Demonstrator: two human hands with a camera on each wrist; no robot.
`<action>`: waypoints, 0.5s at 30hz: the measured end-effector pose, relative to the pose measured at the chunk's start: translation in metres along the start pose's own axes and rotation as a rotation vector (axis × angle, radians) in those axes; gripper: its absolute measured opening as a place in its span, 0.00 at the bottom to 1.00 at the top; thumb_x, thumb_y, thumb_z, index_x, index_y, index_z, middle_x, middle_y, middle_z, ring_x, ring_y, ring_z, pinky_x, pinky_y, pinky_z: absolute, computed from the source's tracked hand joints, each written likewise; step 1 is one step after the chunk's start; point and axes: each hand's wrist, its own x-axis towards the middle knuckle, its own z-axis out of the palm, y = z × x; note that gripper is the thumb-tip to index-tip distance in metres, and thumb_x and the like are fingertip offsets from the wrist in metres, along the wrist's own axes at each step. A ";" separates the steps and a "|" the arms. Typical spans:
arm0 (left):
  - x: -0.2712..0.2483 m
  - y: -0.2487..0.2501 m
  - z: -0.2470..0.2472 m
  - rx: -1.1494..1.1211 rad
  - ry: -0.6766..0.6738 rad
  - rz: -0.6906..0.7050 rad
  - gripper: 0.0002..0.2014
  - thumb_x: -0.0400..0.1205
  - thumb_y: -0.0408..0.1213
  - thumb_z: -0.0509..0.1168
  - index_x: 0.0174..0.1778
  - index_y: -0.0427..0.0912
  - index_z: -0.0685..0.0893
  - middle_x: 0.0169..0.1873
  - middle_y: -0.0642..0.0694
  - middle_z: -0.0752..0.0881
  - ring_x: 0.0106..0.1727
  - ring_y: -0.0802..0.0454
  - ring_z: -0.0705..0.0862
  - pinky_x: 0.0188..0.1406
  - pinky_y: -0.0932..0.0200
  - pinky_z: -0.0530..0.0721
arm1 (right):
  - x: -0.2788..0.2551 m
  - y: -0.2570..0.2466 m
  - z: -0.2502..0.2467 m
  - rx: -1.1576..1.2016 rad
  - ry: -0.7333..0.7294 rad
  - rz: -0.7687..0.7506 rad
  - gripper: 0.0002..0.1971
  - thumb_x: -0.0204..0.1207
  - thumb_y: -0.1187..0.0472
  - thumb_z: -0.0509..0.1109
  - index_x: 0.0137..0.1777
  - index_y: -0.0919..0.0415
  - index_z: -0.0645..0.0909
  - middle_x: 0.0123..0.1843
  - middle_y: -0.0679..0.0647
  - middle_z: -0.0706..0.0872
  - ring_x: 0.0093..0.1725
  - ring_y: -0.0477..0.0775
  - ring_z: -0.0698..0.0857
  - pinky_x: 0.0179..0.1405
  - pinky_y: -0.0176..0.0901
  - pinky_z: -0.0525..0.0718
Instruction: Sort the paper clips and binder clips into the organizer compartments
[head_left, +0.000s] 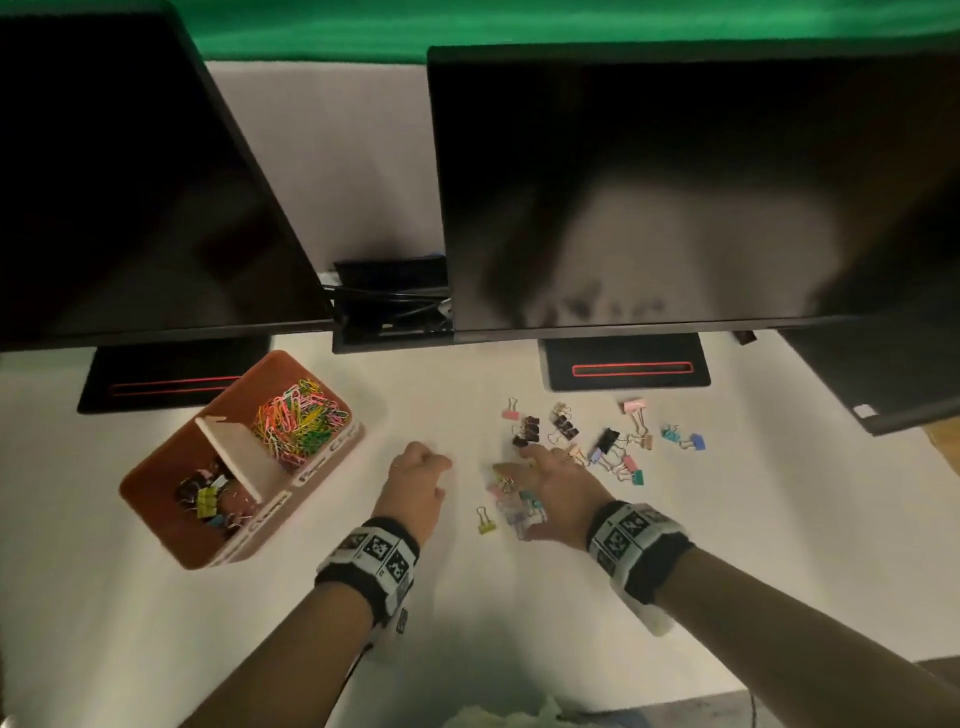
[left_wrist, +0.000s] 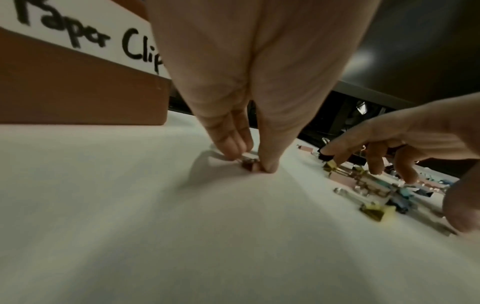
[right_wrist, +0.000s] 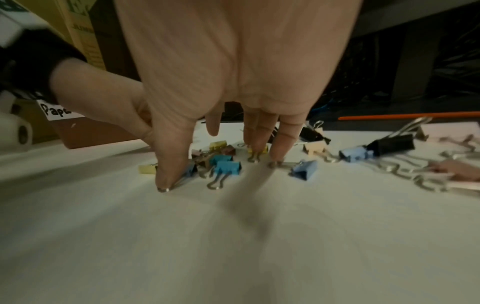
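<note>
A brown organizer (head_left: 171, 525) stands at the left, its label reading "Paper Clip" (left_wrist: 78, 35). Its far compartment holds coloured paper clips (head_left: 298, 423); the near one holds binder clips (head_left: 205, 499). My left hand (head_left: 441, 462) is on the white table right of the organizer, thumb and fingers pinching a small brownish binder clip (left_wrist: 250, 165). My right hand (right_wrist: 221, 170) is spread over a pile of small binder clips (right_wrist: 226, 166), straight fingers touching them, thumb on a wire handle. More binder clips (head_left: 608, 441) lie scattered beyond it. A yellow clip (head_left: 485, 522) lies alone between the hands.
Two dark monitors (head_left: 675, 182) overhang the back of the table, their black stands (head_left: 626, 369) behind the clips. A cable box (head_left: 389, 312) sits between them. The table's front edge (head_left: 779, 686) runs below my arms.
</note>
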 end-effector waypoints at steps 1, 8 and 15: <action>0.000 -0.001 0.000 -0.021 0.003 -0.007 0.18 0.78 0.25 0.61 0.63 0.43 0.80 0.61 0.45 0.73 0.56 0.51 0.76 0.65 0.60 0.77 | 0.003 0.000 0.002 0.003 0.004 -0.005 0.43 0.65 0.47 0.77 0.78 0.42 0.59 0.78 0.56 0.62 0.72 0.60 0.68 0.69 0.54 0.74; -0.006 -0.009 -0.003 -0.208 0.028 -0.098 0.11 0.71 0.21 0.70 0.36 0.42 0.80 0.50 0.47 0.71 0.43 0.52 0.80 0.45 0.73 0.78 | 0.025 -0.004 0.003 0.132 0.053 -0.017 0.26 0.68 0.51 0.74 0.67 0.45 0.74 0.65 0.51 0.72 0.62 0.57 0.72 0.60 0.49 0.79; -0.012 -0.018 0.000 -0.113 0.024 -0.071 0.06 0.74 0.26 0.70 0.43 0.39 0.84 0.46 0.49 0.76 0.45 0.52 0.80 0.54 0.64 0.82 | 0.037 -0.005 0.000 0.226 0.039 -0.028 0.12 0.71 0.57 0.73 0.54 0.57 0.82 0.53 0.54 0.79 0.57 0.56 0.76 0.56 0.50 0.79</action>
